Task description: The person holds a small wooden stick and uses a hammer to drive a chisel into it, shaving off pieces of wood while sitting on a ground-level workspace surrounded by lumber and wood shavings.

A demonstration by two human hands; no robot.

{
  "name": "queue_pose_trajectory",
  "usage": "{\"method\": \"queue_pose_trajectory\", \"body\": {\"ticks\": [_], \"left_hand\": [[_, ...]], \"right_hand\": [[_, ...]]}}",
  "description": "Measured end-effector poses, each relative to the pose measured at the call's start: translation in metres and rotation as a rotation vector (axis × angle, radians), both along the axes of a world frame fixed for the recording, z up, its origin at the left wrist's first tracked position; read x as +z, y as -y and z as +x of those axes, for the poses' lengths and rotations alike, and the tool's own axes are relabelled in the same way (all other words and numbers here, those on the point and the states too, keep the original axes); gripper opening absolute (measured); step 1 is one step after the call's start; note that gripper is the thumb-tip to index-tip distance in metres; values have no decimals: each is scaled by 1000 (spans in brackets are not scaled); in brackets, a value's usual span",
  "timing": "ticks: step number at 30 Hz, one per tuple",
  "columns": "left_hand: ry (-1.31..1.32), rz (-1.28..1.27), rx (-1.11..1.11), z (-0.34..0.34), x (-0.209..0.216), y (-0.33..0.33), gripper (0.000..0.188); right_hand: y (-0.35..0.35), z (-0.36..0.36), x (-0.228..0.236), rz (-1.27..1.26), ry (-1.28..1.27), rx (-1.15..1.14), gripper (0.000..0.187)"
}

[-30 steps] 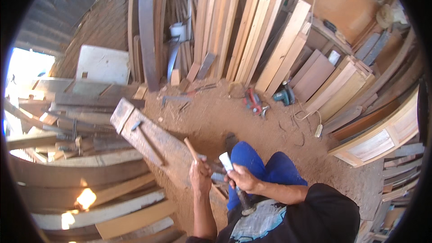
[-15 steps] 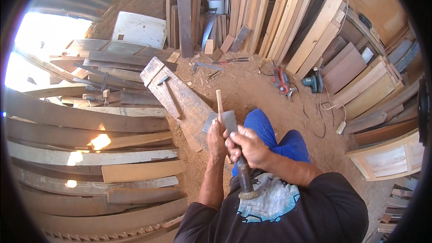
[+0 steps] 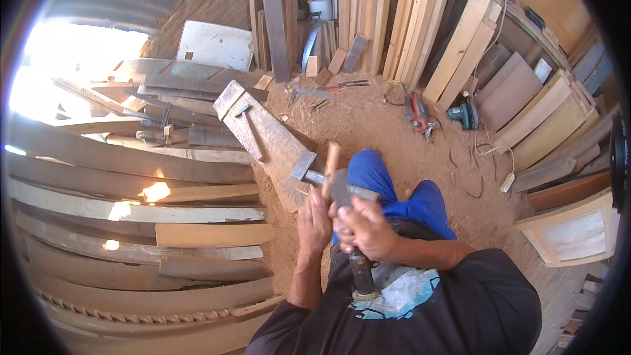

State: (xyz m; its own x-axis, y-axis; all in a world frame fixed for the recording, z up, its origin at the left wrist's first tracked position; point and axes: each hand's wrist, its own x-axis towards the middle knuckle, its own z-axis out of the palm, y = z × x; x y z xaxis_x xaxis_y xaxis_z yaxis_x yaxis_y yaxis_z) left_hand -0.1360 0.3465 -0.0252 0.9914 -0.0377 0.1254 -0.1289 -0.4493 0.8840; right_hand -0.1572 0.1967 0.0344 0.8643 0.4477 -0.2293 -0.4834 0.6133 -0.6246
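My left hand (image 3: 314, 225) is closed around a short wooden stick (image 3: 332, 156), whose upper end points away from me. My right hand (image 3: 369, 229) grips a broad chisel (image 3: 362, 275) with a dark handle and a frayed butt end toward my shirt. Its wide grey blade crosses close to the stick, just beside my left fingers; whether they touch cannot be made out. Beneath my hands a hammer-like tool with a grey block head (image 3: 303, 165) lies across the wooden bench (image 3: 273, 133). A small blade tool (image 3: 242, 110) rests at the bench's far end.
Stacked boards (image 3: 210, 233) fill the left side. Tall planks (image 3: 420, 20) lean at the back. On the sawdust-covered floor lie a red power tool (image 3: 415, 112), a green power tool (image 3: 463, 113), cords and a metal square (image 3: 309, 94). A framed panel (image 3: 572, 227) stands at right.
The stick has tilted to the right and toward me in my left hand, and the chisel blade has shifted slightly beside it. More of the hammer-like tool shows beneath. The whole view has shifted slightly.
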Motion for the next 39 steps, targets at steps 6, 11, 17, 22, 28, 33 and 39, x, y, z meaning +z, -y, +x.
{"method": "queue_pose_trajectory", "body": {"ticks": [6,11,17,22,28,33,39], "left_hand": [[-327,-190,-101,-49,-38,-8,51],[-431,-721,22,25,-9,19,53],[14,124,-113,49,5,11,48],[-246,-207,-2,25,21,26,49],[92,70,35,14,0,19,44],[-567,-94,-260,-72,-21,1,48],[-248,-326,-207,-15,-18,11,37]], "right_hand": [[62,-2,22,-56,74,-297,20],[30,26,-11,45,-107,-189,15],[-2,11,-3,43,-54,32,19],[5,1,-13,-1,-49,15,20],[10,-1,-2,-7,-54,43,21],[76,-11,43,-163,154,-353,22],[73,42,-19,-471,188,-232,23]]}}
